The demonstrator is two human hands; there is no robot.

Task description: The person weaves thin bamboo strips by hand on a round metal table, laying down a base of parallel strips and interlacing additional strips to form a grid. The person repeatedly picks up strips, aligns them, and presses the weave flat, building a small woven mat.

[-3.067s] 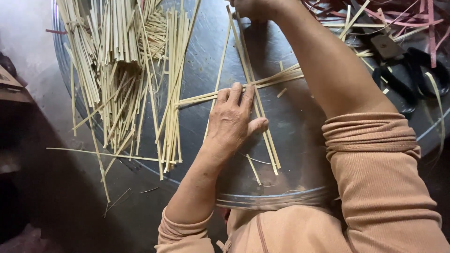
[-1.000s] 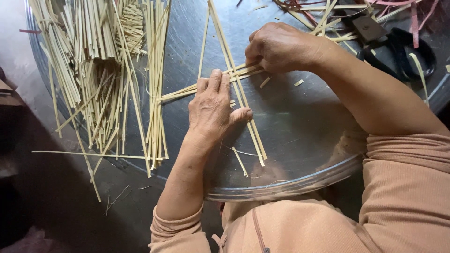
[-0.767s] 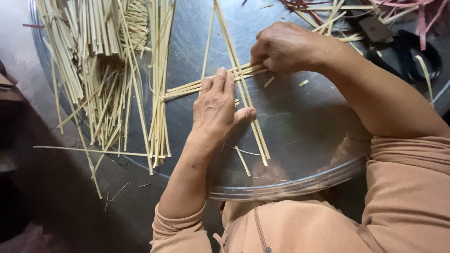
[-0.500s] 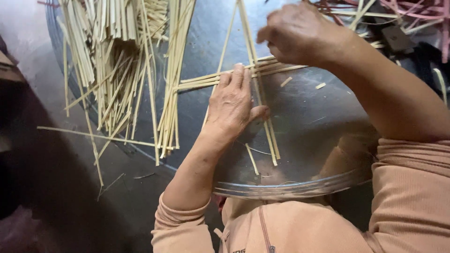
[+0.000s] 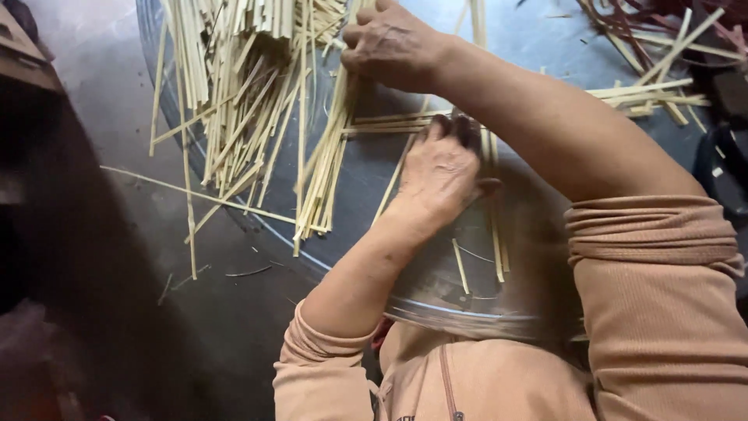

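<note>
Hands — left hand (image 5: 440, 171) flat on crossed strips (image 5: 389, 122), right hand (image 5: 389, 43) atop pale slats (image 5: 327, 148).

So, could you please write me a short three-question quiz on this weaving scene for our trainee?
1. True or false: the left hand presses flat on crossed bamboo strips.
2. The right hand reaches toward: A) the loose strip pile B) the dark tool C) the lap.
3. What do the strips lie on?

Key: 1 true; 2 A; 3 a round metal tray.
</note>
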